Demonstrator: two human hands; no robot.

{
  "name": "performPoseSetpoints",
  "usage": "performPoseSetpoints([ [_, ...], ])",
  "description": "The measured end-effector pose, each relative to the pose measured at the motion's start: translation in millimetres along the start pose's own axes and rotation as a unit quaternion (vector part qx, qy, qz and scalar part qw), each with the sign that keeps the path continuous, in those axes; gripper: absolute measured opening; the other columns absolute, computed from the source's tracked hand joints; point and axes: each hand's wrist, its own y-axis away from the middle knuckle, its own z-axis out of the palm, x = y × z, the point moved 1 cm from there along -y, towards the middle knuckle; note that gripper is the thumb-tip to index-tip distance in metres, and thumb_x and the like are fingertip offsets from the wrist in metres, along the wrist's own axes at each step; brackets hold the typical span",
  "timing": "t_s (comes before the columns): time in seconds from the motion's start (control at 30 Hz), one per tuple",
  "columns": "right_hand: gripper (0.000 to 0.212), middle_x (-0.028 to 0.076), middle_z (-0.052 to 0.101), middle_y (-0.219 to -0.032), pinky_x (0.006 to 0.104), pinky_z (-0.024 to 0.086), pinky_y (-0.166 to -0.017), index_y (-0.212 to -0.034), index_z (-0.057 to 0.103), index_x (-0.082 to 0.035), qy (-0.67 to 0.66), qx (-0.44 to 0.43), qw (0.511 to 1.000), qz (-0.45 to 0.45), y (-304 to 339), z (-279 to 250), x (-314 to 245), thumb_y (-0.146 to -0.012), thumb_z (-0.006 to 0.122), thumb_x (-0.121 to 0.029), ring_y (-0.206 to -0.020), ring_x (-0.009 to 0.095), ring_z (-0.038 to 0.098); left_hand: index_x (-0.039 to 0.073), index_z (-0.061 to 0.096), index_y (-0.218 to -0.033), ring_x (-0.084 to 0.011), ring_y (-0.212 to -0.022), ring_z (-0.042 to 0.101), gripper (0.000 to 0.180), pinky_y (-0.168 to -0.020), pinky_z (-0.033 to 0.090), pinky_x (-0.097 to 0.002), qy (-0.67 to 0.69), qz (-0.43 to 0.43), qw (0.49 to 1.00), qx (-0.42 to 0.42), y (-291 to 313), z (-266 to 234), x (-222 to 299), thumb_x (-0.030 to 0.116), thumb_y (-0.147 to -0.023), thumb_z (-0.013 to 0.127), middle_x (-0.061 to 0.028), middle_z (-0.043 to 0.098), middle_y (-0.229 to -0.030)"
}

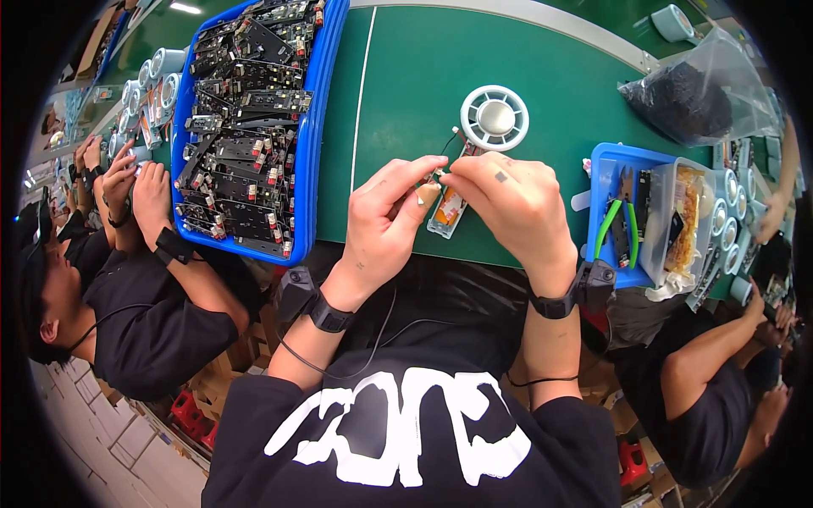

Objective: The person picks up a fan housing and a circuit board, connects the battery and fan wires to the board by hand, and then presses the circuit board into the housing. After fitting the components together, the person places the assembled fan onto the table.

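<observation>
Blue crate (pixel 312 169) of circuit boards (pixel 271 102), tray (pixel 602 176) with pliers (pixel 606 228), hands (pixel 385 207) pinching small part (pixel 438 174)

a tiny, indistinct piece (pixel 437 175) between the hands (pixel 381 212), the white handle (pixel 449 212) partly hidden behind them

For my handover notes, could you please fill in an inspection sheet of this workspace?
Surface: green tabletop with a white line.
Job's things: round white spoked piece, open handle extending toward the person, orange piece inside.
Clutter: blue tray of dark boards, left; blue bin with green-handled pliers, right; clear bag with dark contents, far right.
Hands: left hand and right hand close together at the handle; grip details too small to tell.
Cables: black cord near left forearm.
Surroundings: co-workers both sides.
</observation>
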Motion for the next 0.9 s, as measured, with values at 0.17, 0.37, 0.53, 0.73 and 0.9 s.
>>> performPoseSetpoints([
  [0.17,0.018,0.006,0.067,-0.078,0.035,0.052,-0.058,-0.092,0.064,-0.003,0.005,-0.066,0.997,-0.041,-5,-2,3,-0.08,0.078,-0.004,-0.066,0.025,0.067,0.003,0.069,-0.124,-0.0172,-0.074,0.062,0.03,-0.063,0.048,-0.0275,-0.069,0.073,0.995,0.006,-3,0,1,0.001,-0.095,0.063,-0.0106,0.066,-0.095],
  [0.37,0.019,0.007,0.066,-0.076,0.0357,0.053,-0.057,-0.093,0.063,-0.004,0.064,-0.109,0.991,-0.034,-10,-1,-5,-0.082,0.078,-0.007,-0.066,0.025,0.067,0.002,0.07,-0.122,-0.0235,-0.078,0.067,0.031,-0.066,0.052,-0.0305,-0.149,0.138,0.978,0.045,-2,3,2,-0.004,-0.093,0.061,-0.0137,0.068,-0.098],
  [0.53,0.019,0.007,0.064,-0.074,0.0358,0.052,-0.056,-0.091,0.062,-0.005,0.034,-0.065,0.994,-0.08,-12,-3,1,-0.083,0.078,-0.01,-0.065,0.025,0.067,0.001,0.069,-0.123,-0.0244,-0.077,0.066,0.033,-0.067,0.052,-0.0308,-0.1,0.107,0.989,0.003,-3,-5,2,-0.007,-0.092,0.06,-0.0145,0.067,-0.099],
  [0.73,0.02,0.006,0.064,-0.072,0.0352,0.05,-0.054,-0.088,0.061,-0.006,0.015,-0.075,0.993,-0.089,-16,-4,6,-0.084,0.079,-0.014,-0.062,0.024,0.065,-0.001,0.066,-0.125,-0.024,-0.077,0.065,0.034,-0.067,0.052,-0.0312,-0.099,0.104,0.989,-0.018,1,-8,2,-0.006,-0.093,0.059,-0.0152,0.066,-0.1],
  [0.9,0.02,0.006,0.064,-0.072,0.0353,0.048,-0.052,-0.085,0.061,-0.006,0.001,-0.078,0.993,-0.089,-19,-6,10,-0.084,0.079,-0.015,-0.06,0.025,0.064,-0.002,0.065,-0.127,-0.0235,-0.076,0.064,0.034,-0.066,0.051,-0.0311,-0.097,0.105,0.989,-0.034,1,-6,3,-0.005,-0.093,0.059,-0.0152,0.065,-0.1],
])
